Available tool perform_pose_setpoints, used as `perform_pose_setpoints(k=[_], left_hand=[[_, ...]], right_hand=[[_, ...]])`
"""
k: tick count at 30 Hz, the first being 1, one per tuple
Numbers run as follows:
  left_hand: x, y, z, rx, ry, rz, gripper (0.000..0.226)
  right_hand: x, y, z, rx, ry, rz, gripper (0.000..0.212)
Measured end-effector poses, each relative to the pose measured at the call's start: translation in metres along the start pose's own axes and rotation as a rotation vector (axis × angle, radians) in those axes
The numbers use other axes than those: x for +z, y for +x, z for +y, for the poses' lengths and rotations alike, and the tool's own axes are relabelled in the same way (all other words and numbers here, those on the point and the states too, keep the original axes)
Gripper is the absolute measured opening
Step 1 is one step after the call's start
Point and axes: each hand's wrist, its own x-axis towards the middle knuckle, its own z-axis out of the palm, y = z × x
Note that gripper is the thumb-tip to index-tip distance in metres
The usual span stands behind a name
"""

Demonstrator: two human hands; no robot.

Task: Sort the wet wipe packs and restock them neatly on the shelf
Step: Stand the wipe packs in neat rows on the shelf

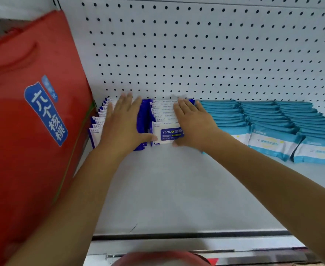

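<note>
While both your hands lie flat with fingers spread, they hold nothing and only press down on the packs. Your left hand (122, 121) rests on the far-left row of dark blue wipe packs (97, 121). Your right hand (193, 125) rests on the next blue row (166, 120), touching its right side. Three rows of light blue packs (273, 123) sit just to the right on the white shelf (177, 189), by the pegboard wall (196, 54). A big red bag (23, 131) leans at the left.
</note>
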Motion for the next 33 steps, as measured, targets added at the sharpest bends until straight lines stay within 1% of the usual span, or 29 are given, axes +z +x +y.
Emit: perform_pose_setpoints(k=[3,5,7,9,10,12,17,20,22,23,24,25,26,27,28,30,31,32,33], left_hand=[[-0.009,-0.037,-0.024,-0.102,-0.082,0.108,0.141],[-0.004,-0.054,-0.035,-0.226,-0.162,0.105,0.145],[0.009,-0.06,-0.046,-0.343,-0.262,0.072,0.147],[0.021,-0.062,-0.055,-0.337,-0.378,0.078,0.145],[0.024,-0.062,-0.058,-0.321,-0.418,0.082,0.139],[0.027,-0.061,-0.061,-0.292,-0.42,0.081,0.125],[0.033,-0.05,-0.061,-0.23,-0.448,0.102,0.119],[0.038,-0.045,-0.063,-0.238,-0.523,0.152,0.124],[0.036,-0.04,-0.063,-0.245,-0.632,0.106,0.127],[0.033,-0.038,-0.061,-0.28,-0.774,0.073,0.126],[0.034,-0.036,-0.063,-0.318,-0.869,0.045,0.129],[0.032,-0.035,-0.066,-0.34,-0.937,0.051,0.137],[0.03,-0.033,-0.069,-0.363,-0.924,0.063,0.142],[0.028,-0.031,-0.071,-0.402,-0.946,0.089,0.141],[0.026,-0.029,-0.074,-0.43,-0.94,0.099,0.133],[0.023,-0.023,-0.075,-0.51,-1.036,0.112,0.108],[0.021,-0.021,-0.072,-0.56,-1.082,0.131,0.1],[0.017,-0.016,-0.07,-0.596,-1.138,0.156,0.101],[0.015,-0.01,-0.069,-0.644,-1.202,0.162,0.109]], right_hand=[[-0.009,-0.002,-0.016,-0.055,0.109,0.026,0.118],[-0.012,0.0,-0.033,-0.095,0.183,0.066,0.116],[-0.012,0.004,-0.052,-0.129,0.2,0.092,0.115],[-0.009,0.01,-0.069,-0.144,0.167,0.089,0.117],[-0.007,0.013,-0.075,-0.14,0.142,0.085,0.118],[-0.005,0.019,-0.08,-0.125,0.101,0.074,0.12],[0.002,0.03,-0.083,-0.106,0.053,0.097,0.112],[0.003,0.033,-0.084,-0.087,0.052,0.111,0.105],[0.003,0.032,-0.084,-0.075,0.05,0.106,0.105],[0.003,0.032,-0.085,-0.073,0.05,0.104,0.105],[0.003,0.031,-0.085,-0.077,0.047,0.105,0.105],[0.003,0.03,-0.086,-0.086,0.044,0.111,0.105],[0.002,0.03,-0.086,-0.101,0.041,0.122,0.106],[0.002,0.03,-0.085,-0.116,0.045,0.136,0.107],[0.001,0.031,-0.083,-0.128,0.054,0.145,0.108],[0.0,0.033,-0.079,-0.139,0.073,0.138,0.112],[0.0,0.034,-0.077,-0.144,0.075,0.13,0.114],[0.001,0.034,-0.075,-0.149,0.071,0.123,0.115],[0.001,0.035,-0.073,-0.156,0.063,0.12,0.115]])
